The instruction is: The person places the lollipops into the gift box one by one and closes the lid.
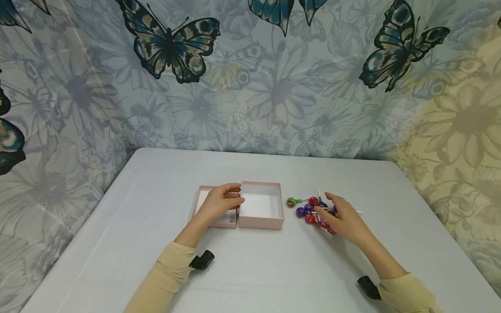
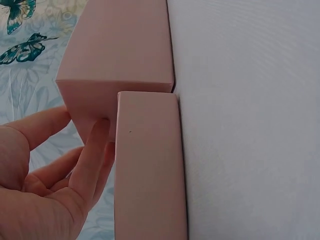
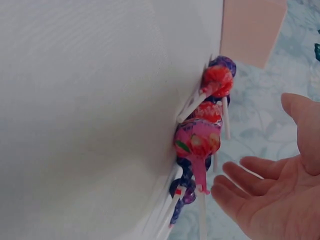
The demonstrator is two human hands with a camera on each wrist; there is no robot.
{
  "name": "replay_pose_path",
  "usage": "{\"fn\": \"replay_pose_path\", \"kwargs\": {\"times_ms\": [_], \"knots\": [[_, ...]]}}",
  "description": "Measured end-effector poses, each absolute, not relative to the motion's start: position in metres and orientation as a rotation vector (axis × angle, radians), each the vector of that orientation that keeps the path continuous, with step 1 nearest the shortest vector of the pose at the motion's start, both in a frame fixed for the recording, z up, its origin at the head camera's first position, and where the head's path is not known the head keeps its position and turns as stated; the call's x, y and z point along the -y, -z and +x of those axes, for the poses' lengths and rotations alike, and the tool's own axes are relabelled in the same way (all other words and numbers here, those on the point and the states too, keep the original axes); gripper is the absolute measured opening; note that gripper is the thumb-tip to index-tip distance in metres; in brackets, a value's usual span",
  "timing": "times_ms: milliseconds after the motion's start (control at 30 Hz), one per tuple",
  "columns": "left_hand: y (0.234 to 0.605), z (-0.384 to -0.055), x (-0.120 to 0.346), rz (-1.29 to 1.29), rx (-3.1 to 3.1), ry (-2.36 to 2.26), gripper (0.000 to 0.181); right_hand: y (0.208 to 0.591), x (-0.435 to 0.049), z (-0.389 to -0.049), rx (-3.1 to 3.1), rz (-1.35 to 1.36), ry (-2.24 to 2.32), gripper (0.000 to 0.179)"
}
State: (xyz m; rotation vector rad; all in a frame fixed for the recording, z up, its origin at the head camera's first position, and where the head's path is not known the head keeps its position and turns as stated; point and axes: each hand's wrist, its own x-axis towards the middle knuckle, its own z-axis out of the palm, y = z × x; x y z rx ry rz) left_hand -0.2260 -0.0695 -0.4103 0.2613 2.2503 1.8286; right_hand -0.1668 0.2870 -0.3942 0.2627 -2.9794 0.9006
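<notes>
Butterfly-patterned wallpaper (image 1: 279, 93) rose behind the white counter (image 1: 266, 269). Right of its middle lay wrapped lollipops (image 1: 310, 218), the right hand (image 1: 347, 221) near them, fingers apart; leftward, the left hand (image 1: 219, 203), fingers also apart, touched the deeper pink box (image 1: 261, 224) beside a shallower pink box (image 1: 224, 225).

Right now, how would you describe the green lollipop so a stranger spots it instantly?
On the white table, go right from the pink boxes to the lollipop pile. The green lollipop lies leftmost, its green wrapper unlike its red and purple neighbours.
</notes>
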Motion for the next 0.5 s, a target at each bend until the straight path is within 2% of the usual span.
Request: {"fn": "replay_pose_path", "kwargs": {"times_ms": [167, 500], "knots": [[0.412, -0.225, 0.068, 0.271, -2.248, -1.840, 0.054, 0.393, -0.295, -0.161, 2.959, 0.264, -0.866, 0.067], [0.413, -0.222, 0.067, 0.263, -2.235, -1.861, 0.054, 0.391, -0.314, -0.150, 2.900, 0.409, -0.799, 0.032]]}}
